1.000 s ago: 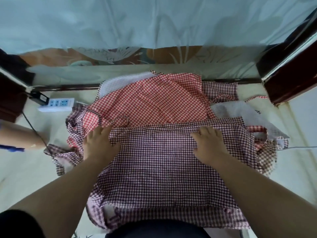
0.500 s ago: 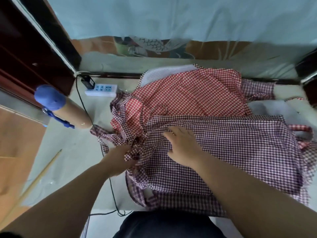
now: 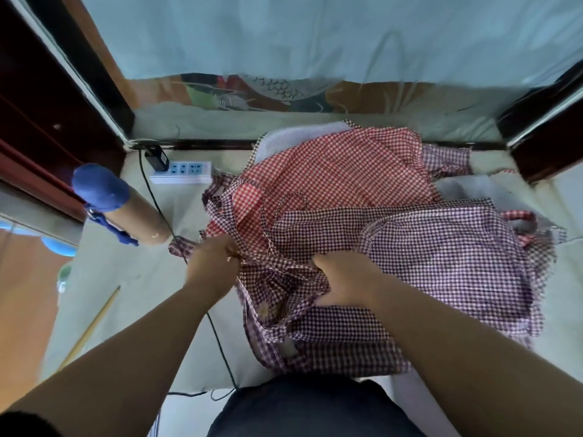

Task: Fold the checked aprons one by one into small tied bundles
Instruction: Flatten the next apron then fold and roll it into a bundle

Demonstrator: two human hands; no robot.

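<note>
Here, both hands (image 3: 211,261) (image 3: 344,280) tight on apron (image 3: 441,263)

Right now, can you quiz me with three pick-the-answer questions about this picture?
1. Where is the power strip? A. left of the red apron B. on a chair C. under the aprons
2. What colour is the top apron, gripped by the right hand? A. green B. purple C. yellow
3. What is the left hand doing? A. lying flat B. pinching cloth C. holding a cup

Answers: 1A, it sits left of the red checks. 2B, its checks are dark purple. 3B, its fingers curl round purple cloth.
</note>
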